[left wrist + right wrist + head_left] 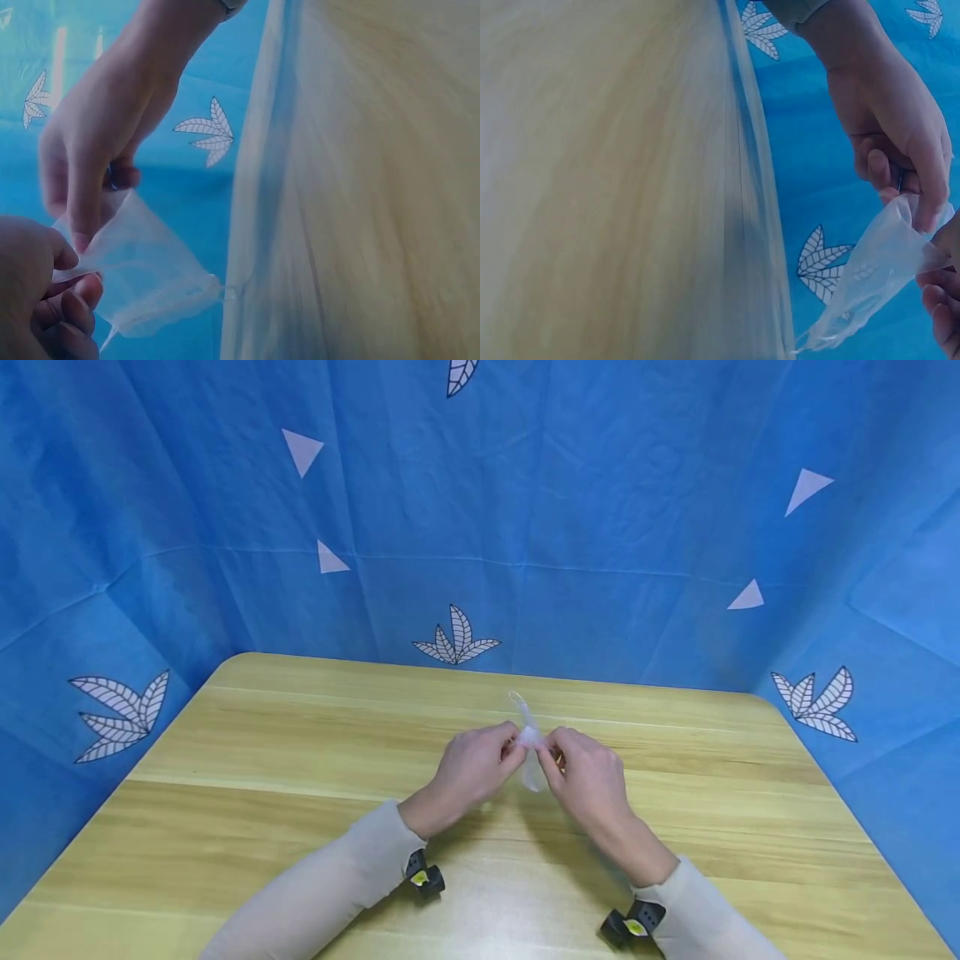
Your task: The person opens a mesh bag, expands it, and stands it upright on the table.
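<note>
A small sheer white drawstring pouch (529, 737) is stretched between my two hands, over the table's middle. My left hand (472, 766) pinches one side of it between thumb and fingers. Opposite, my right hand (592, 781) pinches the other side. In the left wrist view the pouch (154, 262) hangs from the fingers, its gathered band and a thin cord at the lower end. The right wrist view shows the same thin fabric (877, 270) drooping in folds below both hands. Nothing shows through the see-through cloth except the background.
The light wooden table (300, 760) spreads beneath both arms. A blue cloth (600, 527) with white leaf and triangle prints hangs behind it and at both sides. Each wrist wears a black strap with a small camera (429, 880).
</note>
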The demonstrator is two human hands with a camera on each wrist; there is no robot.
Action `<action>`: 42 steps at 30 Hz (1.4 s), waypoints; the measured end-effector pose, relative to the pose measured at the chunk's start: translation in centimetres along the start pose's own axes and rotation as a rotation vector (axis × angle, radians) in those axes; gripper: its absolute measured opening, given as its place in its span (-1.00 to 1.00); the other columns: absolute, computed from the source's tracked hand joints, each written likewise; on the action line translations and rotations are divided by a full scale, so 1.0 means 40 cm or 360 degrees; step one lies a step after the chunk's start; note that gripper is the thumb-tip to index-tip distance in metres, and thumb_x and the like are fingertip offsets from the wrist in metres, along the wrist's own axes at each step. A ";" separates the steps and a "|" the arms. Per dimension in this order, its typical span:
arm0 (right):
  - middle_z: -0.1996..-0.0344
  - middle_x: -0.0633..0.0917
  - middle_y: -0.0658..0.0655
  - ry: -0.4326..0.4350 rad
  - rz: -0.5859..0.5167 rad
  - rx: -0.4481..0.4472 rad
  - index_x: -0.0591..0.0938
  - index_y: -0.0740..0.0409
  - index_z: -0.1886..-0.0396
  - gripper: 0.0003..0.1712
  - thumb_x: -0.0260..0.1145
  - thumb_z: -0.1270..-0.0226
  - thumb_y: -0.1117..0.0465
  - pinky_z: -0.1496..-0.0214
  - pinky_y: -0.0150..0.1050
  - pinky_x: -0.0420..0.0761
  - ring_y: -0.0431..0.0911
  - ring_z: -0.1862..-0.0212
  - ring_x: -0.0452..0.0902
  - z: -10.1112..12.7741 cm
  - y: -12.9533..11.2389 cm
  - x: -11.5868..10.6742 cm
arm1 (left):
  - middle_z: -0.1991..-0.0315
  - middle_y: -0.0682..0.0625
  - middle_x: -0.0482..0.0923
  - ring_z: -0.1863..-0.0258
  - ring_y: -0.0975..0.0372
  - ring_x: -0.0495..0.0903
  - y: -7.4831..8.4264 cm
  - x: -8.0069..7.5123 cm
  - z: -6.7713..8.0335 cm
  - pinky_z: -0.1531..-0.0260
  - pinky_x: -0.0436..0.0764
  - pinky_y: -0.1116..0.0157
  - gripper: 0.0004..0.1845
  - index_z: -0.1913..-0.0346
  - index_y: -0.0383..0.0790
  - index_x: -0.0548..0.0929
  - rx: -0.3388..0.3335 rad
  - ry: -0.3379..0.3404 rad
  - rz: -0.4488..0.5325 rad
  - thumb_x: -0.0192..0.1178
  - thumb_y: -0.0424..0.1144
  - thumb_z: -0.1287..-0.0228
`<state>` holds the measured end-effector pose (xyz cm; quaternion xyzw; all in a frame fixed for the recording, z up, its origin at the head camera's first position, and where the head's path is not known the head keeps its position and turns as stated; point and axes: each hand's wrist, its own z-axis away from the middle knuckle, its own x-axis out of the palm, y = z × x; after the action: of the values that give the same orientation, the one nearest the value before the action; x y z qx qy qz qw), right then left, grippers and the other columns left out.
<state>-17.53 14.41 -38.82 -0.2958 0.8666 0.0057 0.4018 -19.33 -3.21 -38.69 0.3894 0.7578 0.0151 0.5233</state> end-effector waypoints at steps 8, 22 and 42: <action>0.58 0.61 -0.08 0.0010 -0.0028 -0.0044 0.62 0.08 0.43 -0.88 0.41 -0.21 0.19 0.63 -0.33 0.36 -0.26 0.63 0.39 0.001 -0.004 0.006 | 0.69 0.18 0.23 0.73 0.38 0.18 -0.003 0.003 0.004 0.71 0.18 0.42 -0.76 0.50 -0.08 0.45 0.0153 0.0124 -0.0101 0.18 -0.29 -0.34; 0.65 0.55 -0.07 -0.0023 0.0012 0.0002 0.57 0.07 0.52 -0.83 0.36 -0.24 0.26 0.64 -0.29 0.39 -0.24 0.64 0.39 -0.004 0.000 -0.007 | 0.70 0.20 0.22 0.74 0.40 0.16 -0.009 -0.003 0.002 0.73 0.15 0.47 -0.75 0.56 -0.06 0.39 0.0313 0.0232 -0.0171 0.20 -0.33 -0.20; 0.63 0.54 -0.07 0.0098 0.0000 -0.0082 0.60 0.09 0.52 -0.84 0.42 -0.19 0.28 0.64 -0.36 0.36 -0.27 0.63 0.37 -0.007 0.004 -0.018 | 0.65 0.20 0.30 0.72 0.41 0.22 -0.003 -0.012 0.001 0.73 0.18 0.48 -0.82 0.48 -0.09 0.50 0.0301 0.0148 -0.0190 0.24 -0.30 -0.23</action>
<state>-17.46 14.85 -38.18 -0.3062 0.8781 0.0187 0.3671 -19.31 -3.61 -38.40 0.3902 0.8011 -0.0696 0.4485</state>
